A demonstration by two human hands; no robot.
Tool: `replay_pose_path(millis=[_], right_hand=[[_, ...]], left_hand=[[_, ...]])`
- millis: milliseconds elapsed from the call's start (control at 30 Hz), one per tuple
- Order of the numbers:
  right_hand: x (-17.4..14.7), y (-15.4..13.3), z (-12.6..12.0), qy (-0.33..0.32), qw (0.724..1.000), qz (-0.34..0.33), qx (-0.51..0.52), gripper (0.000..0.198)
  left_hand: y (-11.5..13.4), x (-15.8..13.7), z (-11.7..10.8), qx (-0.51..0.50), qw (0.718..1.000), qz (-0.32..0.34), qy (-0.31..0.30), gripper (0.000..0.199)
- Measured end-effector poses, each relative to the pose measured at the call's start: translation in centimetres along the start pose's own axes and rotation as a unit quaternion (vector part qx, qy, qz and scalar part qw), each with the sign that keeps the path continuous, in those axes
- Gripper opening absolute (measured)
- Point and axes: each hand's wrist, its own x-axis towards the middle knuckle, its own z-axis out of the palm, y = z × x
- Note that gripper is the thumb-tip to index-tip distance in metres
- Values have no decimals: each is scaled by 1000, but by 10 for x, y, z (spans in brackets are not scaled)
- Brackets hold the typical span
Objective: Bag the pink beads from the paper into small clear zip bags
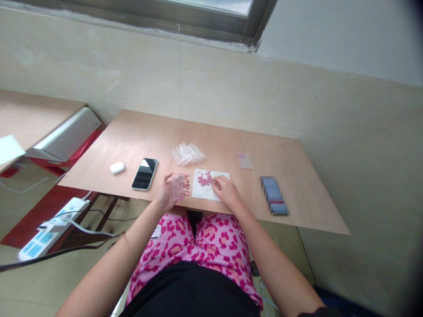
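Observation:
Near the table's front edge, my left hand (168, 190) is closed around a small clear plastic bag (179, 186), its fingertips curled at the bag's right side. A few pink bits show low in the bag. To its right lies a white paper sheet (200, 192) with a small pile of pink beads (204, 178). My right hand (226, 189) rests over the sheet's right part, thumb and fingers pinched together at the edge of the beads. Whatever is between those fingertips is too small to make out.
Behind the sheet lies a stack of clear plastic bags (188, 154). A single bag with pink contents (244, 161) sits back right. A phone (144, 174) and white earbud case (117, 167) lie left; a pixelated object (275, 196) lies right. A power strip (54, 229) is below left.

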Motion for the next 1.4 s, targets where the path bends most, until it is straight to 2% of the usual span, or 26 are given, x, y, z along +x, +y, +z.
replay_pose_path(millis=[300,500,800,933,1033,1200,1400], right_hand=[[-1,-2,1,17,1000,3,9,12],[0,-3,2,24,1000,9,-8,14],[0,-2,0,19,1000,3,5,11],[0,-3,2,25,1000,14,-6,11],[1,-2,3,37,999,23,-3,11],[1,0,3,41,999,23,6,6],[1,-2,0,30,999,21,5,10]], left_hand=[[-1,0,-1,-5,1000,3,1,47],[-2,1,0,18,1000,3,-2,47],[-16,11,-9,124,990,46,56,42],[-21,15,-13,152,985,40,73,40],[-19,13,-10,131,989,26,71,41],[-5,3,0,58,998,-9,28,48],[0,-2,6,20,999,-21,22,49]])
